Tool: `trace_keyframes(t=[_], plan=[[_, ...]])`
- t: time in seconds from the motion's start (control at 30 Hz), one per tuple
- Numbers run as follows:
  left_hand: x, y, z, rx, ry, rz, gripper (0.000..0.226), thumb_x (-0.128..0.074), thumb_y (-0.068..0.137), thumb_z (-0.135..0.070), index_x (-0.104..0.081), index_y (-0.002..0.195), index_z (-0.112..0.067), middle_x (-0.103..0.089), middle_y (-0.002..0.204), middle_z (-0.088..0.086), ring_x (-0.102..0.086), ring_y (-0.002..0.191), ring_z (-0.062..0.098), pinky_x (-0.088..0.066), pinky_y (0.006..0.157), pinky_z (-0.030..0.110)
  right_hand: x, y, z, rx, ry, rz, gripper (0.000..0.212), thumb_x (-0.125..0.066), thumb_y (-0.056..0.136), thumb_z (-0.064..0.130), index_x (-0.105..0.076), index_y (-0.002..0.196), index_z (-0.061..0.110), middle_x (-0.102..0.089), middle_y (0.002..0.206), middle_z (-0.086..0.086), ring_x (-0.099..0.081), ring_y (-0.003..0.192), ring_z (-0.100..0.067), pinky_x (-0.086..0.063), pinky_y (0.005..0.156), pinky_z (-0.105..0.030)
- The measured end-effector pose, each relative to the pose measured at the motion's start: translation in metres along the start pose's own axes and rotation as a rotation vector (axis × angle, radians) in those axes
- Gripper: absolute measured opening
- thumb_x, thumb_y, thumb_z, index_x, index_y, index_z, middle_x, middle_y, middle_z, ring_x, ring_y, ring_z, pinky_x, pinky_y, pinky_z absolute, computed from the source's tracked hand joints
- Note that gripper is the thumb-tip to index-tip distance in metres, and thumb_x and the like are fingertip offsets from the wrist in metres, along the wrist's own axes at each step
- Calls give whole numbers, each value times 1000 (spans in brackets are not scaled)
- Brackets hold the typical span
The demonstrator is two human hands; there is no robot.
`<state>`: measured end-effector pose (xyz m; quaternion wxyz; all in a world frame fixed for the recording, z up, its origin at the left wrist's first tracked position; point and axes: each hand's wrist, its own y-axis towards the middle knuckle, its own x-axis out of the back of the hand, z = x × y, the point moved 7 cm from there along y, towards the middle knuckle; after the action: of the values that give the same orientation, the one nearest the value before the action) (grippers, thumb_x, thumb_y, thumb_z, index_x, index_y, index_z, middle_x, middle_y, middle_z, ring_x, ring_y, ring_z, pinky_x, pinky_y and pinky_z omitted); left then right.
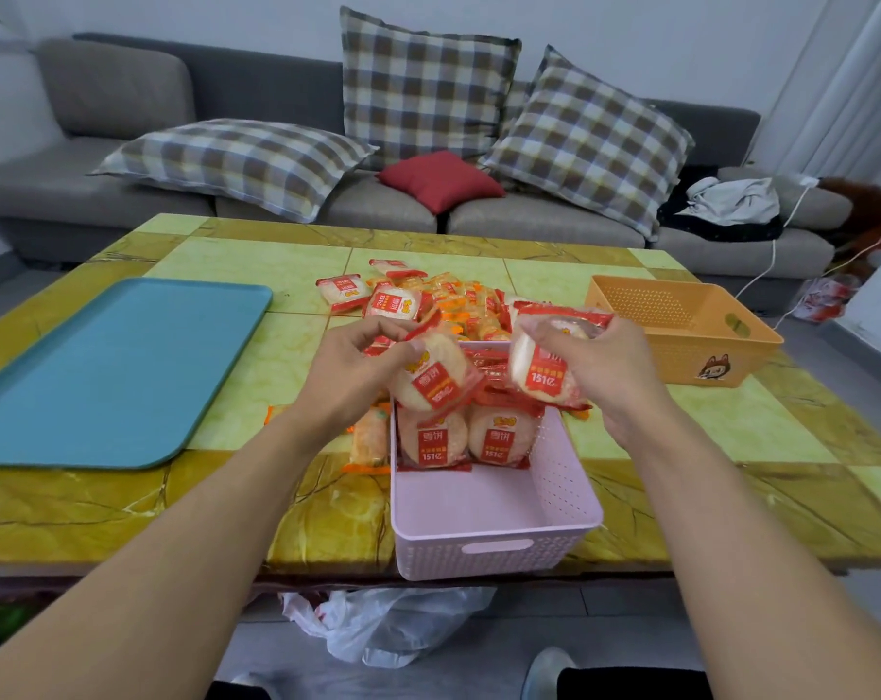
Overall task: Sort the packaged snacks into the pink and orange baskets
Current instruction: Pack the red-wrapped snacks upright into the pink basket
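Left grip (362,366), right grip (600,366) clenched

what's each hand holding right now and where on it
Each hand grips one red snack packet above the pink basket: the left hand its packet's top-left edge, the right hand its packet's upper right side.

**Colours and patterns**

Pink basket (494,543), perforated walls. Orange basket (680,320), perforated, cartoon fox sticker. Snack packs (393,300): red or orange wrappers, pale discs, white lettering. Table (731,431): yellow-green tiles, amber marbled border. Tray (100,376): plain teal. Sofa (125,88): grey. Cushions (428,88): brown-grey check; small cushion (441,179): red.
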<state>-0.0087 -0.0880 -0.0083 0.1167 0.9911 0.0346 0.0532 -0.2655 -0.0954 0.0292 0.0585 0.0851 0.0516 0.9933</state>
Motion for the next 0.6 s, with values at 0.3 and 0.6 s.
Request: trace_keyframes(t=[0.3,0.6], plan=[[-37,-5,4,-168,710,299,15,-85,77,-32,-75,86,-25,-56,140,-12,-31,143,9,-24,119,37,-18,2,-20,-88,-170,261,34,-82,82,40,-72,108,21,-79,96,2,-76,91,-19,-60,75,-31],[-46,-6,3,-105,954,349,60,-84,78,-28,-55,130,-30,-32,159,-5,-20,148,18,-20,119,36,-20,-8,-12,82,-644,309,33,-89,75,29,-69,100,25,-73,93,5,-74,78,-22,-61,70,-44]])
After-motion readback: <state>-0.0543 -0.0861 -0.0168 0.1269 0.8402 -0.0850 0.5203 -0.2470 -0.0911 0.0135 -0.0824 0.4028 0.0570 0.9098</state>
